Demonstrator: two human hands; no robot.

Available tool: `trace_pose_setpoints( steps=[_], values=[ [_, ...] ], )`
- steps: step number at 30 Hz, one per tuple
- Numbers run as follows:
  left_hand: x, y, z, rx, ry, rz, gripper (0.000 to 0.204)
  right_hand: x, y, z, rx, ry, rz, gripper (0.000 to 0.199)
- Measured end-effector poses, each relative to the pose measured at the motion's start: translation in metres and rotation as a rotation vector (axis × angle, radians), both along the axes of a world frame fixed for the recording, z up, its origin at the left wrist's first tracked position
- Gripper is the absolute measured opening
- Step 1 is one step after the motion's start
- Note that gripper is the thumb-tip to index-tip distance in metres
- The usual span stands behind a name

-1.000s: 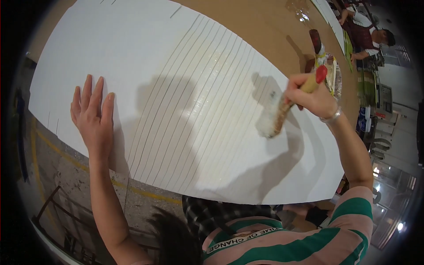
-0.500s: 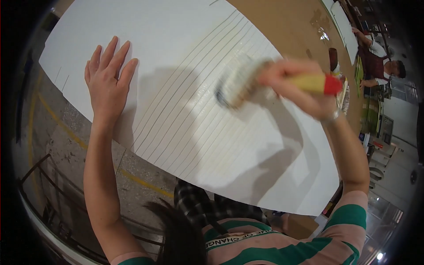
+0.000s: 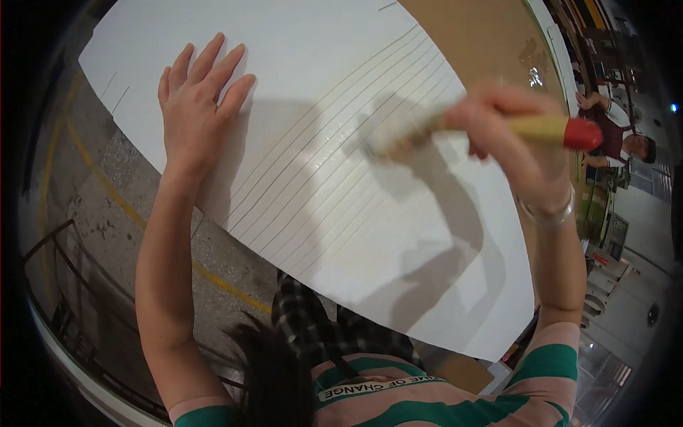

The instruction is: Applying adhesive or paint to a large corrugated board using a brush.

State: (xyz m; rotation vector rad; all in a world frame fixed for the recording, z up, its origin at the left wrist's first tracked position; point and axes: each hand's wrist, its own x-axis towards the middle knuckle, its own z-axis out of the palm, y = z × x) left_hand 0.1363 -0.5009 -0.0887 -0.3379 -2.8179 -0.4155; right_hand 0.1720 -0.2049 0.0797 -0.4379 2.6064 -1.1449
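A large white sheet [image 3: 356,267] with rows of long curved lines, perhaps cuts or grooves, spreads in front of me. My left hand [image 3: 203,107] lies flat on its left part, fingers spread. My right hand [image 3: 516,139] is wrapped round the handle of a wide brush [image 3: 544,129], which is yellowish with a red end. Blurred by motion, the pale brush head [image 3: 398,135] is over the lined area; whether it touches the surface I cannot tell. A wet-looking shine shows between some lines near it.
Beyond the sheet lies a brown board or tabletop [image 3: 466,32] with a glossy patch. Another person [image 3: 612,132] stands at the far right. To the left are a concrete floor [image 3: 131,167] with yellow lines and a dark metal frame [image 3: 53,245].
My right hand and the brush handle have shifted right in the picture, and the brush head now leans lower. My left hand stays flat on the sheet while the whole view has shifted somewhat.
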Motion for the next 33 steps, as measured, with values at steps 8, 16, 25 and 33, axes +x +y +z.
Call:
trace_pose_setpoints(
  steps=[8,16,25,33],
  values=[
    [-0.002,0.000,-0.006,-0.031,0.024,0.032,0.044,0.021,-0.024,-0.009,0.031,-0.019,0.039,0.020],
    [-0.002,0.006,-0.003,0.024,0.041,0.007,0.043,0.014,-0.022,-0.017,0.115,-0.025,0.149,0.010],
    [0.003,0.009,0.004,0.060,0.051,-0.034,0.038,-0.004,-0.006,-0.009,0.095,-0.101,0.134,0.006],
    [0.004,0.016,0.008,0.088,0.083,-0.020,0.036,-0.026,-0.004,-0.013,-0.083,-0.045,0.004,0.010]
  ],
)
